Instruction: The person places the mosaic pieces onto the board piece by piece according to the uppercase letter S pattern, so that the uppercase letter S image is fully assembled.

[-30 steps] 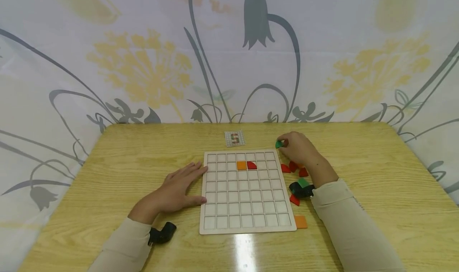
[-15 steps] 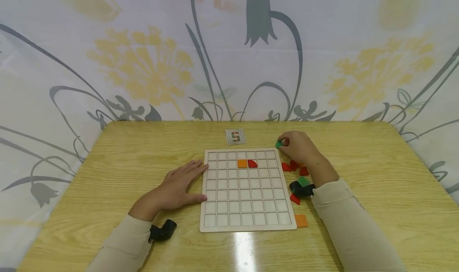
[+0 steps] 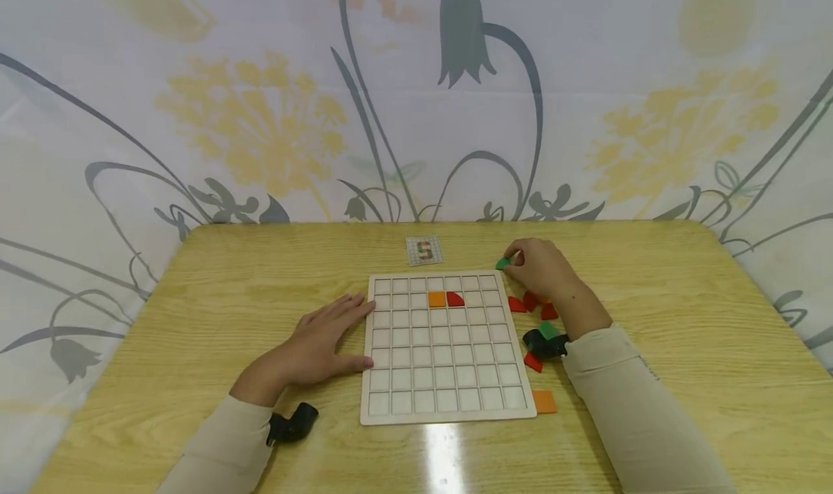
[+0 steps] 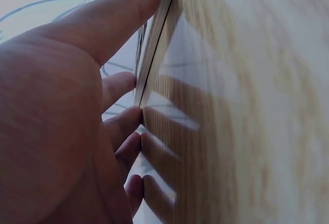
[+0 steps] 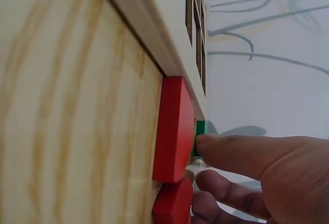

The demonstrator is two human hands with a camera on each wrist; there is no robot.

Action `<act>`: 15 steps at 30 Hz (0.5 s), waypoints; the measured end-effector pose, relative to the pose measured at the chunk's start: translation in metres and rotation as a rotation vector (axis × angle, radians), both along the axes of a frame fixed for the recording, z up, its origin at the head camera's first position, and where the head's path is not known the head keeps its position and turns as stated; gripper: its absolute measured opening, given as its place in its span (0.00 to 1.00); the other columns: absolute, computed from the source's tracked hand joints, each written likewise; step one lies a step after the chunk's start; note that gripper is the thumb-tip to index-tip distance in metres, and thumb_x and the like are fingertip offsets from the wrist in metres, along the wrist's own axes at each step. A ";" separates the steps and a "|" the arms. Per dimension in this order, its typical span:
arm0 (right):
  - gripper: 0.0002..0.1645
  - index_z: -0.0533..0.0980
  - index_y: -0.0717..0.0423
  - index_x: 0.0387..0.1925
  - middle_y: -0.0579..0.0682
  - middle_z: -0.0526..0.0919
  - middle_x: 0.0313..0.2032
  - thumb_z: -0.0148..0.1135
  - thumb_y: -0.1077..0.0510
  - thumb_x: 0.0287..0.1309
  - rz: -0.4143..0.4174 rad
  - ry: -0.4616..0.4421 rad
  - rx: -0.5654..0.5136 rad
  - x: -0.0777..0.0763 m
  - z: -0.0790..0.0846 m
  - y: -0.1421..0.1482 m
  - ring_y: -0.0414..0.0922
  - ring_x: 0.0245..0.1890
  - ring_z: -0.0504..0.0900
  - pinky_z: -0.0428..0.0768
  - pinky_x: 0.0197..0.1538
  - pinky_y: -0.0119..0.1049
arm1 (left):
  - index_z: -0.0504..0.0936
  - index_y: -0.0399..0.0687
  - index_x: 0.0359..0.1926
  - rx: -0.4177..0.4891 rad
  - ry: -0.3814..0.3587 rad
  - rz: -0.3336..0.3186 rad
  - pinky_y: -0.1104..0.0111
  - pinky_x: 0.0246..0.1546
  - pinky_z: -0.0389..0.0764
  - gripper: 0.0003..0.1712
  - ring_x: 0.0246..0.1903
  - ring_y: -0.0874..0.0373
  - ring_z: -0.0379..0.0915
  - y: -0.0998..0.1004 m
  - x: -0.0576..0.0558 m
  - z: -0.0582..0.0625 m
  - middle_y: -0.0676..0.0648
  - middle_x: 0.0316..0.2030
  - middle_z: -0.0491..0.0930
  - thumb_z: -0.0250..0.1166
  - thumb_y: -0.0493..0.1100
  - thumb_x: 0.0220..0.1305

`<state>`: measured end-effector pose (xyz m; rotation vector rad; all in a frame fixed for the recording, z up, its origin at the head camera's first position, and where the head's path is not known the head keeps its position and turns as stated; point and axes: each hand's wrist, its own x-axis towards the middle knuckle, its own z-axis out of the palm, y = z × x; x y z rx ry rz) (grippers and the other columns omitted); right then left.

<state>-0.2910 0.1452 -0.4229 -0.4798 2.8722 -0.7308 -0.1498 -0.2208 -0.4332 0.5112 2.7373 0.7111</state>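
A pale wooden board with a grid of square recesses lies on the table. In its upper part sit an orange square tile and, just right of it, a red quarter-round tile. My left hand rests with straight, spread fingers at the board's left edge, thumb tip on the rim. By the upper right corner, my right hand pinches a green tile between thumb and fingers. The right wrist view shows the thumb against the green tile's edge, beyond a red tile lying beside the board.
Right of the board lie several loose red tiles, a green tile partly behind the black wrist camera, and an orange tile by the lower right corner. A small card with an S-shaped pattern lies behind the board.
The green tile has turned in the right fingers and shows a differently slanted outline. Both hands stay in place; the head view shifts slightly.
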 end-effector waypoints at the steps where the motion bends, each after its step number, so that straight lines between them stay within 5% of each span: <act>1: 0.15 0.80 0.65 0.49 0.58 0.83 0.37 0.63 0.59 0.66 -0.004 -0.005 0.000 0.000 0.000 0.000 0.49 0.33 0.80 0.79 0.41 0.44 | 0.56 0.57 0.79 0.001 -0.003 0.000 0.33 0.68 0.48 0.50 0.79 0.42 0.41 0.000 0.000 0.000 0.45 0.79 0.49 0.68 0.63 0.62; 15: 0.14 0.79 0.63 0.43 0.59 0.83 0.39 0.62 0.54 0.68 -0.031 -0.037 -0.006 0.000 -0.001 0.001 0.51 0.38 0.81 0.79 0.44 0.45 | 0.56 0.56 0.79 0.001 0.000 -0.004 0.35 0.68 0.48 0.50 0.79 0.42 0.41 -0.001 0.000 0.000 0.45 0.79 0.49 0.68 0.63 0.62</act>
